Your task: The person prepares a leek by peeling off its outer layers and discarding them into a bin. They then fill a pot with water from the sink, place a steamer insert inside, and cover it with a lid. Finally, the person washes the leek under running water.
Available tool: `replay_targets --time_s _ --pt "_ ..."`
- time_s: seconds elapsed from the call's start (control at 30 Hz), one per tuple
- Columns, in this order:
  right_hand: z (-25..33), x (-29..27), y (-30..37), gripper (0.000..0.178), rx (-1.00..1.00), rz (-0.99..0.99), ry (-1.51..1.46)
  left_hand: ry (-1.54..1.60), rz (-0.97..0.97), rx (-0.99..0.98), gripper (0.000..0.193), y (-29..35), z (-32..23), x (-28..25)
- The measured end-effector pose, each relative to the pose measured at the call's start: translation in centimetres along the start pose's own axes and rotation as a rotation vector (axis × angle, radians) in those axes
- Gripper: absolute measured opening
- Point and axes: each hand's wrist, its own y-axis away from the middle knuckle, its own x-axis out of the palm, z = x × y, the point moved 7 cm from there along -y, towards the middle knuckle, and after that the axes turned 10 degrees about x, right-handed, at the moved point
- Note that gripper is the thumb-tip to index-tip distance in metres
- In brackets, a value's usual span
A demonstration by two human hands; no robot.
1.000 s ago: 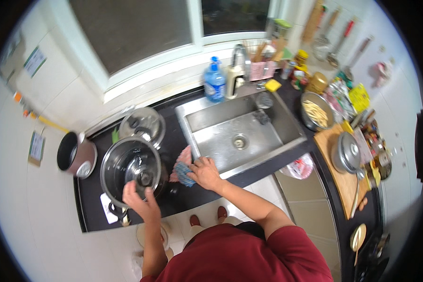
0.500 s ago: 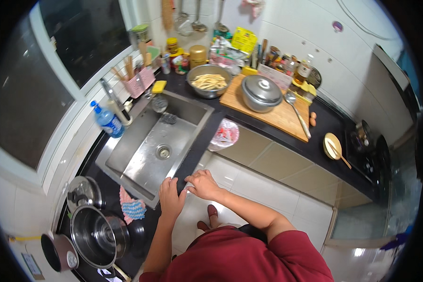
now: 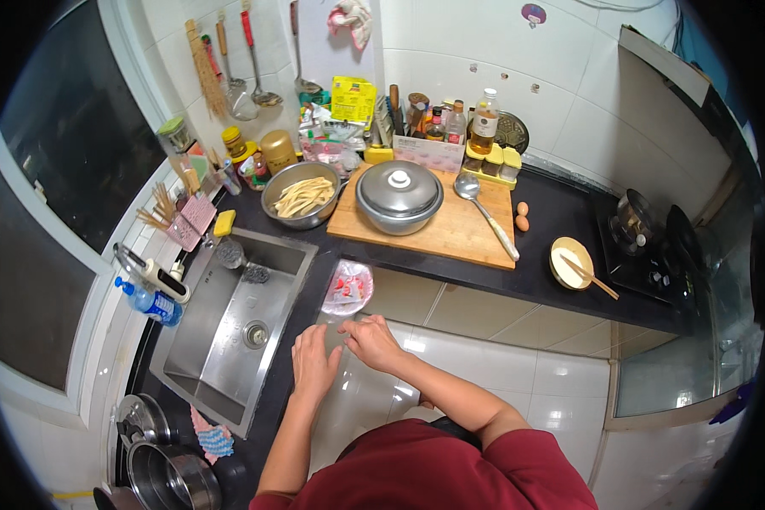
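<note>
My left hand (image 3: 314, 363) is raised in front of me beside the sink's near edge, its fingers stretched upward. Close to its right, my right hand (image 3: 374, 343) reaches in with loosely bent fingers and the thumb apart. I make out nothing held in either. The steel sink (image 3: 212, 327) lies to the left of my hands, with a scouring pad in it. Just beyond my fingers, a pink-rimmed waste bin (image 3: 368, 293) is lined with a bag. Farther off, a lidded grey pot (image 3: 399, 202) and a ladle (image 3: 484, 214) rest on a wooden board (image 3: 442, 241).
A steel bowl of pale strips (image 3: 304, 197) stands left of the board. Two eggs (image 3: 522, 216), a bowl with chopsticks (image 3: 572, 262) and a stove (image 3: 633, 263) are at right. Steel pots (image 3: 174, 476) and a knitted cloth (image 3: 213, 438) are at lower left. Bottles (image 3: 484, 123) line the back.
My view has turned to the right, so the counter items sit farther left in the picture. My hands have moved slightly apart, away from the sink's edge.
</note>
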Motion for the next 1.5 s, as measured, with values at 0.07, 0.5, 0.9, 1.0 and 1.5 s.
replay_targets --time_s 0.07,0.5,0.9,1.0,1.5 --pt "-2.0 -2.5 -0.9 0.015 0.038 0.026 -0.026 -0.011 -0.008 0.005 0.050 -2.5 -1.5 1.5" --pt "-13.2 -17.4 -5.7 0.009 0.055 -0.133 -0.111 0.088 -0.137 0.135 0.035 -17.5 -10.9 9.9" --pt "-24.6 -29.3 -11.4 0.011 0.242 -0.457 -0.176 0.221 -0.062 0.302 0.050 -30.4 -14.9 15.9" --pt "-27.4 -34.0 -12.6 0.008 0.348 -0.504 -0.130 0.260 -0.058 0.333 0.053 -33.8 -15.7 17.9" --pt "-49.1 -51.1 -28.0 0.031 0.415 -0.763 0.192 0.288 0.003 0.171 0.050 -43.7 -18.0 26.9"
